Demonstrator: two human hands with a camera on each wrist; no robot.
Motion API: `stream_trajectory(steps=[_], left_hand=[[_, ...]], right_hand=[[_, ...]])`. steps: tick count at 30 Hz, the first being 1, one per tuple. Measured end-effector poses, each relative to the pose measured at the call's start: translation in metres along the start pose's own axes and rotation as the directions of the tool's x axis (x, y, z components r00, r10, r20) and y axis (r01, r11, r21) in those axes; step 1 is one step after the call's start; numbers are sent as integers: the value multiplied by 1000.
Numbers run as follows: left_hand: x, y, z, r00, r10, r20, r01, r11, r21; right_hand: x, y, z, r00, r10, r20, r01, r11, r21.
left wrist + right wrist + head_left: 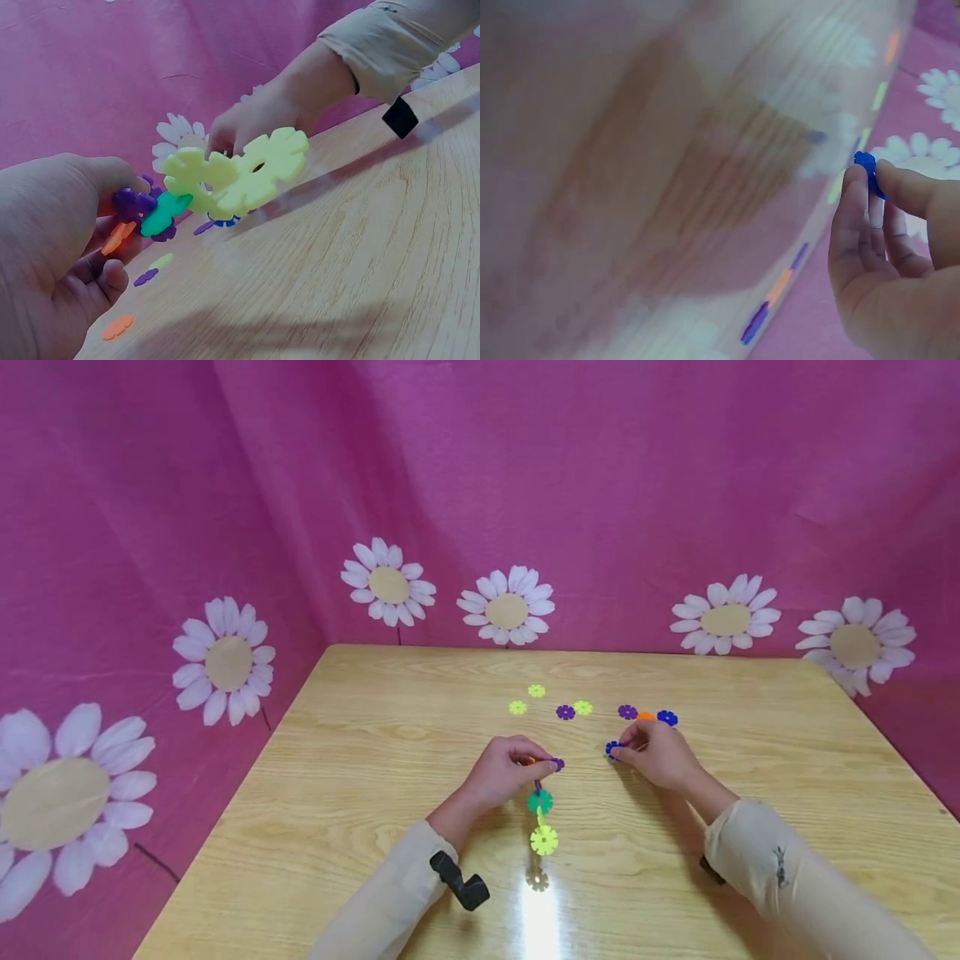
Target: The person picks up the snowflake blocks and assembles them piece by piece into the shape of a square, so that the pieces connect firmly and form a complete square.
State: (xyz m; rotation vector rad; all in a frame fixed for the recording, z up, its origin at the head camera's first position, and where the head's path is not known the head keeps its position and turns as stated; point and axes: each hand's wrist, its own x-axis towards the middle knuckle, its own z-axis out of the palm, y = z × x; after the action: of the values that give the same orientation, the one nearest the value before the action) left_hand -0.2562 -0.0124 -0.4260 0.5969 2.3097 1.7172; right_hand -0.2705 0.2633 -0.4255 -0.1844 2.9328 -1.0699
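My left hand (504, 770) pinches a chain of notched plastic flower discs near its purple disc (558, 764), above the table. From its grip hang a green disc (538, 802) and, lowest, a yellow disc (543, 840). The left wrist view shows two yellow discs joined at an angle beyond the green one, with an orange disc (118, 237) close to the fingers. Opposite, my right hand (662, 755) holds a single blue disc (866, 171) between thumb and fingertips. A gap separates the blue disc from the chain.
Loose discs lie toward the back of the wooden table (337, 777): several yellow (536, 691), purple (566, 712), orange (646, 717) and blue (667, 717). A pink curtain (600, 485) with printed daisies stands behind and at the sides.
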Motion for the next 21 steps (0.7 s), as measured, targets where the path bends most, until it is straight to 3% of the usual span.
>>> stream_trajectory(steps=[5,13,21], left_hand=[[-1,-1,-1,1000,7,-10,-7,1000,11],[-2,2,-1,1000,-6,-16,7,1000,30],[-1,-1,0,1000,-15,-20,15,1000,24]], right_hand=[[-11,-10,-1,1000,-8,-4,9,996,90],[-18,-20,-4,999,41,19,-44,979,197],[-28,-31,-3,993,60,105,-100,895,435]])
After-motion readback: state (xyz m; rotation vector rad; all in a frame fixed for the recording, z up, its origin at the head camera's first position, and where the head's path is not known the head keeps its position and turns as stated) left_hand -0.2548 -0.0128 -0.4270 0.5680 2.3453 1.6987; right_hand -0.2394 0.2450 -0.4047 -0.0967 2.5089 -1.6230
